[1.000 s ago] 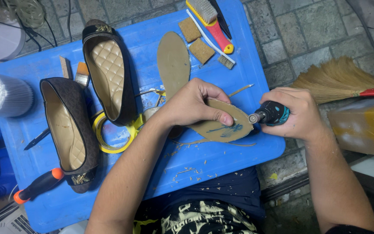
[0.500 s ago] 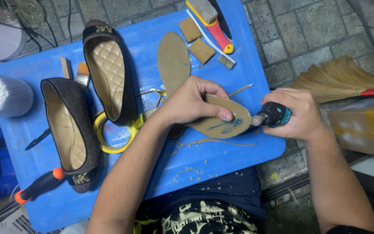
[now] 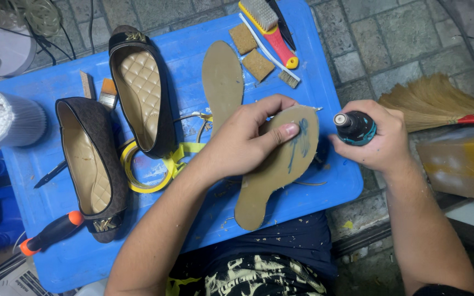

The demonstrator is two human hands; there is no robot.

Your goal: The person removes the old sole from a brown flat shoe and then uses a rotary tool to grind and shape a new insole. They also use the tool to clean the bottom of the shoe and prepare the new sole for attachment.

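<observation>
— What does the person's left hand [image 3: 242, 143] have hold of?

— A tan insole [image 3: 278, 170], cut in the shape of a foot. The fingers are closed on its upper end, thumb pressed flat on the face beside some blue marks, and the piece slants down toward the person's lap over the front edge of the blue desk [image 3: 314, 192].

— And the right hand [image 3: 377, 140]?

— Wrapped tight round a small dark rotary tool [image 3: 355, 127] with teal trim, its round nose turned toward the camera. It sits just beside the insole's right edge (whether the tip touches it cannot be told from this angle).

— What else lies on the desk?

— A second tan insole [image 3: 221, 82] lies flat, just above the left hand. To the left are two dark flat shoes: one with a quilted tan lining [image 3: 141, 93], the other [image 3: 91, 164] nearer the front corner. A roll of yellow tape [image 3: 144, 170] rests between them, partly under the first shoe. A screwdriver with an orange and black handle [image 3: 48, 234] lies at the front left. At the back sit two brown sanding blocks [image 3: 250, 52] and a brush with a red and yellow handle [image 3: 270, 30].

— Off the desk?

— A straw broom [image 3: 434, 104] with a red handle lies on the stone floor [image 3: 390, 38] to the right.
</observation>
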